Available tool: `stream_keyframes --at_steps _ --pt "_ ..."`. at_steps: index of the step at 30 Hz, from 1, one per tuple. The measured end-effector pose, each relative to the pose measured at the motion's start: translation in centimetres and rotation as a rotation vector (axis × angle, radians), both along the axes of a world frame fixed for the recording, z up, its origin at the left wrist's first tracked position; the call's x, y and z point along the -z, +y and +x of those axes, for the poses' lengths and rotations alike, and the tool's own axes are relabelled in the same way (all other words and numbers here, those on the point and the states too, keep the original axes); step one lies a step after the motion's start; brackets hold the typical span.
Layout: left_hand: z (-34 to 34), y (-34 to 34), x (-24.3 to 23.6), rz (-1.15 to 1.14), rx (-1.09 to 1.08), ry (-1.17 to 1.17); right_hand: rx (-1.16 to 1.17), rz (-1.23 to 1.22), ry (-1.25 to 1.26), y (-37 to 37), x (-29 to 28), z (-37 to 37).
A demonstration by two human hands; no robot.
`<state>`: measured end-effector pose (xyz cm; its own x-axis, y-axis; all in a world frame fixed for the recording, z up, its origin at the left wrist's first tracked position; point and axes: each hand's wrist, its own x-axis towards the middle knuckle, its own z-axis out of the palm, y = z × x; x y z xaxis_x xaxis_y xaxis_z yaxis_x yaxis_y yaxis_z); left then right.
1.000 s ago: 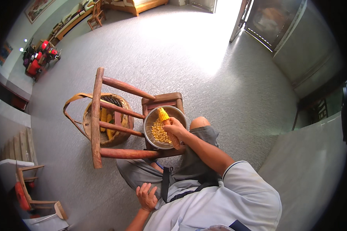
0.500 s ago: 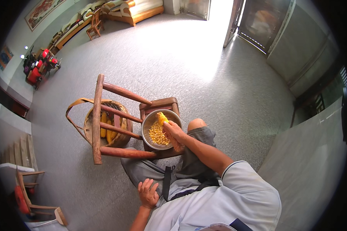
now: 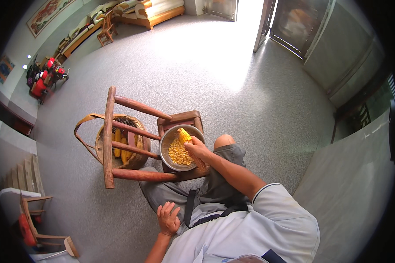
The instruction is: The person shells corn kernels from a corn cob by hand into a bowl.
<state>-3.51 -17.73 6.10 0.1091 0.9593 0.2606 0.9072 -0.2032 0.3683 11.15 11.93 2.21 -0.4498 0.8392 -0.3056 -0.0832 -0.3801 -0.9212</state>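
My right hand [image 3: 197,149] is closed round a corn cob [image 3: 184,135] above the metal bowl [image 3: 166,141]. Yellow kernels cover the cob's upper end; the end below my hand looks reddish and bare. Loose corn kernels [image 3: 178,154] lie in the bowl, which stands on the seat of a brown wooden chair [image 3: 180,117] in front of my knees. On my left thigh rests my left hand [image 3: 168,220], with its fingers apart and nothing in it.
Left of the seat, partly behind the chair's backrest bars [image 3: 138,127], a woven basket [image 3: 100,147] holds whole corn cobs [image 3: 117,142]. A red motorbike [image 3: 44,81] stands far left. Another wooden chair [image 3: 52,236] is at lower left. A door [image 3: 296,26] stands at the far right.
The whole scene has shifted slightly in view. My right hand still grips the cob over the bowl, and the left remains on my thigh.
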Motion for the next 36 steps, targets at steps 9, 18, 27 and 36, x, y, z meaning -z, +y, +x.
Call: stream_keyframes --at_steps 9,18,27,36 --pt "0.0 0.0 -0.1 -0.006 -0.003 -0.002 0.083 0.042 -0.11 0.1 0.5 -0.3" --pt "0.0 0.2 -0.1 0.022 0.017 -0.041 0.052 0.155 -0.244 0.0 1.2 -0.2" --pt "-0.2 0.0 0.0 0.007 0.018 -0.016 0.074 -0.056 0.053 0.0 1.5 -0.2" --pt "0.0 0.1 -0.1 -0.001 -0.003 -0.012 0.003 -0.019 -0.04 -0.2 0.0 -0.1"
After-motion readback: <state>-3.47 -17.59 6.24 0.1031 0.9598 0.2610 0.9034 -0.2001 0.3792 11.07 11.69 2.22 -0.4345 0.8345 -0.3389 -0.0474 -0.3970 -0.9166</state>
